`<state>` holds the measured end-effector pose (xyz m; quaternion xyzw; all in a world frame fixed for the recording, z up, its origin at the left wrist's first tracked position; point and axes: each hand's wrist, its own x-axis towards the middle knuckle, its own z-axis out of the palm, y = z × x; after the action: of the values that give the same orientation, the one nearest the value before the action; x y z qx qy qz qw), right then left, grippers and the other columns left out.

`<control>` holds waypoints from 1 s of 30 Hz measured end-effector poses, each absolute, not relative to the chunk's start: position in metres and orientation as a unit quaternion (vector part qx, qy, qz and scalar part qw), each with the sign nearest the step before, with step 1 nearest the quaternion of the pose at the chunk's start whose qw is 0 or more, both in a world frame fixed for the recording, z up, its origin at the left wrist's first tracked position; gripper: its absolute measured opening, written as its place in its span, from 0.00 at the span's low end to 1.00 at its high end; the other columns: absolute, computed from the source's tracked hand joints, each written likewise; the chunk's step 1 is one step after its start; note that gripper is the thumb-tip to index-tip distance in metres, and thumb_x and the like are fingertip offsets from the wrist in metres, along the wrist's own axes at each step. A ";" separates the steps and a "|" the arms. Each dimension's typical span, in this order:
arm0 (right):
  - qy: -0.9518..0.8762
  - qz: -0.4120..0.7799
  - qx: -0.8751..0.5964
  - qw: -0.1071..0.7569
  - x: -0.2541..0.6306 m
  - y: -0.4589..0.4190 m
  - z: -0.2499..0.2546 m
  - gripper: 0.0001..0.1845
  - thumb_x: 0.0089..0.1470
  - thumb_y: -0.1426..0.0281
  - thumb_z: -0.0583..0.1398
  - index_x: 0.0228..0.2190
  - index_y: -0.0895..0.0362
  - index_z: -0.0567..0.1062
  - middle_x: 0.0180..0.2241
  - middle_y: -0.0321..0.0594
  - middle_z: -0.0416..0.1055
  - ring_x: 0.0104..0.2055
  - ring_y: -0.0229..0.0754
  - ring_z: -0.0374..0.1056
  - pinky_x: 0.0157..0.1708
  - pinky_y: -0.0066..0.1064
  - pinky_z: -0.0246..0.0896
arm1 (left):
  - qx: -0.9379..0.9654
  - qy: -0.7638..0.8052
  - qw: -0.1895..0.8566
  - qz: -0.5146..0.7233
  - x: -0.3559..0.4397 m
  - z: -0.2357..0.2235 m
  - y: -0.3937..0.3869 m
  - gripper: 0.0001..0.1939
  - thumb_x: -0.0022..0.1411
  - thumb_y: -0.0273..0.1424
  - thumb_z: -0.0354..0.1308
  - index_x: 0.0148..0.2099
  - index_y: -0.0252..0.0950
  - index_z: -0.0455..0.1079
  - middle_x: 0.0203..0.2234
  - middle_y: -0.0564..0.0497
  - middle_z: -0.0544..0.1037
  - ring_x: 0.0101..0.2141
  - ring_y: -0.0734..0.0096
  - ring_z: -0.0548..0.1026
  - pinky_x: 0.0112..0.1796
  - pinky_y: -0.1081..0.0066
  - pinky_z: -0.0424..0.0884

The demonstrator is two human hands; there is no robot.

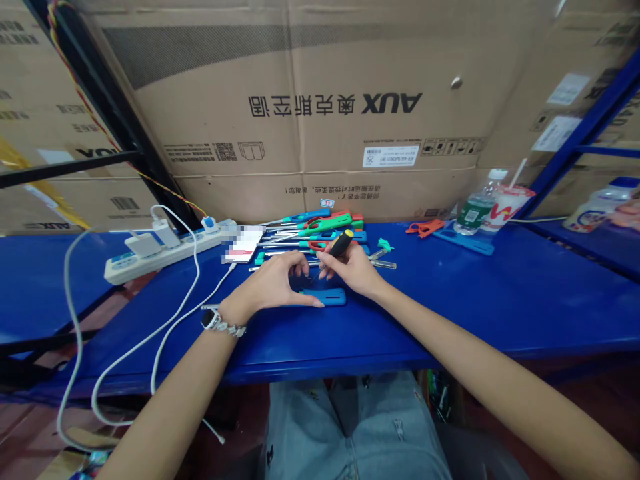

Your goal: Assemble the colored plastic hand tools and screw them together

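My right hand (358, 270) grips a screwdriver (343, 244) with a black handle and yellow end, its thin shaft slanting down toward my left fingers. Below it, a blue lighter handle (334, 297) with a dark slot lies on the blue table. My left hand (267, 283) steadies this piece, thumb stretched along its near edge and the other fingers curled above. Part of the piece is hidden under that hand. Small thin parts near the screwdriver tip are too fine to make out. Just beyond, several long-nosed lighters (325, 227) in blue, green and red lie in a pile.
A white power strip (170, 252) with chargers and loose cables (173, 313) is on the left, near a phone (245, 243). At right are orange plastic pieces (425, 229), a blue casing (465, 242), a bottle (473, 212) and a cup (507, 207). Cardboard boxes (330, 60) stand behind.
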<state>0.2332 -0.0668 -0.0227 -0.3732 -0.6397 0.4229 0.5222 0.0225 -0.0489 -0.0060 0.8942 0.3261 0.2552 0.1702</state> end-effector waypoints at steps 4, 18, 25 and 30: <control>-0.625 0.409 -0.382 0.543 0.233 -0.066 -0.023 0.23 0.51 0.48 0.67 0.32 0.53 0.70 0.26 0.39 0.75 0.28 0.46 0.76 0.29 0.39 0.75 | 0.878 0.340 0.194 0.274 0.017 -0.004 -0.047 0.23 0.54 0.50 0.69 0.36 0.37 0.70 0.30 0.51 0.75 0.31 0.68 0.71 0.34 0.67 0.69; -0.610 0.410 -0.391 0.554 0.235 -0.063 -0.023 0.24 0.49 0.47 0.67 0.32 0.53 0.71 0.28 0.41 0.76 0.30 0.46 0.77 0.30 0.38 0.75 | 0.895 0.315 0.211 0.234 0.022 -0.002 -0.051 0.27 0.42 0.53 0.76 0.32 0.37 0.73 0.27 0.53 0.76 0.28 0.68 0.71 0.31 0.68 0.67; -0.585 0.395 -0.398 0.586 0.245 -0.059 -0.017 0.27 0.47 0.44 0.68 0.33 0.52 0.70 0.28 0.39 0.77 0.30 0.48 0.78 0.28 0.39 0.75 | 0.904 0.325 0.192 0.203 0.025 -0.007 -0.047 0.18 0.51 0.47 0.73 0.33 0.38 0.77 0.28 0.51 0.77 0.28 0.68 0.72 0.29 0.68 0.68; -0.565 0.393 -0.392 0.610 0.252 -0.058 -0.012 0.24 0.47 0.47 0.69 0.32 0.52 0.70 0.27 0.40 0.76 0.28 0.47 0.77 0.26 0.37 0.72 | 0.900 0.351 0.166 0.199 0.019 -0.008 -0.041 0.18 0.51 0.48 0.72 0.33 0.38 0.77 0.27 0.50 0.78 0.28 0.67 0.73 0.30 0.67 0.68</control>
<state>0.2525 -0.0577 -0.0123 -0.3917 -0.5654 0.3929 0.6103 0.0187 -0.0410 -0.0084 0.8998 0.3513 0.1986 0.1658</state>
